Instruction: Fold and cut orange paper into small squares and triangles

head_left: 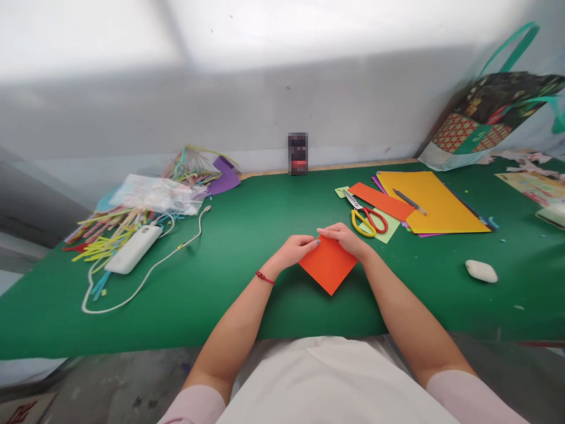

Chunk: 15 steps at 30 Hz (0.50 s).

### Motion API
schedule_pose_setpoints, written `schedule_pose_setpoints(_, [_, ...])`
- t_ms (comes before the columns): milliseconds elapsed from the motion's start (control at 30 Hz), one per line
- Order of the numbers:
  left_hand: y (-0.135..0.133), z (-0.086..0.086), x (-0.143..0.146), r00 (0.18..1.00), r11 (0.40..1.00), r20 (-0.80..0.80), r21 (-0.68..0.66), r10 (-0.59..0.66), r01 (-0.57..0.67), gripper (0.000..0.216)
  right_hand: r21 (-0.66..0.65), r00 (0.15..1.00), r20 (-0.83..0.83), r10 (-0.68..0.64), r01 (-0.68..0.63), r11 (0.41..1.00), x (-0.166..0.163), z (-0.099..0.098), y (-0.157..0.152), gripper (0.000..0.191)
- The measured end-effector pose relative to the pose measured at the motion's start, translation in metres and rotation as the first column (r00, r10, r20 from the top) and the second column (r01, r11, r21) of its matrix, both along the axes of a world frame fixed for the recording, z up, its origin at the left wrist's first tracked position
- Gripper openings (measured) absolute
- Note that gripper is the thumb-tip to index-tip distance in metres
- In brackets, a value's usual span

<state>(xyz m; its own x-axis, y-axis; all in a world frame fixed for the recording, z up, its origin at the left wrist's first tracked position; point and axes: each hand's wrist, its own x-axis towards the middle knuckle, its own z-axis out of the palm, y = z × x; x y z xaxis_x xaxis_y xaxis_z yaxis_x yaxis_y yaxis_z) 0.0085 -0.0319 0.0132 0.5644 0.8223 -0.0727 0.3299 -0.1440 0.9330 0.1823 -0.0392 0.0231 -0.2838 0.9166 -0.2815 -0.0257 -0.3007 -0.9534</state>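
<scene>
An orange square of paper [330,268] is held between both hands, turned so that one corner points toward my body. My left hand [295,249] pinches its upper left edge, thumb on top. On the upper right edge, my right hand [343,238] grips the sheet with its fingers near the far corner. Just beyond my right hand lie scissors [369,222] with one yellow and one red handle, partly on a strip of orange paper [382,201] and a piece of light green paper [385,228].
Yellow sheets [445,203] with a dark pen [408,200] lie at right, near a white case [481,271]. A white power bank [135,249] with a cable and coloured paper strips [95,242] are at left. A phone [298,154] leans on the wall; a bag [477,126] stands back right.
</scene>
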Motion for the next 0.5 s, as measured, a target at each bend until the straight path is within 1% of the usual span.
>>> schedule_pose_setpoints(67, [0.000, -0.001, 0.001, 1.000, 0.999, -0.011, 0.045, 0.011, -0.010, 0.042, -0.008, 1.000, 0.005, 0.014, -0.014, 1.000, -0.002, 0.001, 0.000, 0.041])
schedule_pose_setpoints(167, [0.003, -0.002, 0.001, 0.999, 0.992, -0.001, 0.116, 0.041, -0.040, 0.043, 0.018, 1.000, 0.016, 0.013, -0.013, 1.000, -0.003, -0.001, 0.001, 0.046])
schedule_pose_setpoints(267, [0.005, -0.002, 0.000, 0.996, 0.984, 0.014, 0.156, 0.090, -0.091, 0.043, 0.085, 0.998, 0.045, -0.039, 0.035, 0.996, -0.001, -0.003, 0.004, 0.049])
schedule_pose_setpoints(400, [0.005, 0.000, 0.000, 0.976, 0.965, 0.075, 0.149, 0.206, -0.215, 0.043, 0.229, 0.987, 0.061, -0.149, 0.132, 0.965, 0.009, -0.003, 0.009, 0.040])
schedule_pose_setpoints(500, [0.005, 0.002, 0.001, 0.943, 0.935, 0.129, 0.140, 0.308, -0.325, 0.043, 0.279, 0.980, 0.041, -0.196, 0.177, 0.944, 0.012, -0.003, 0.011, 0.036])
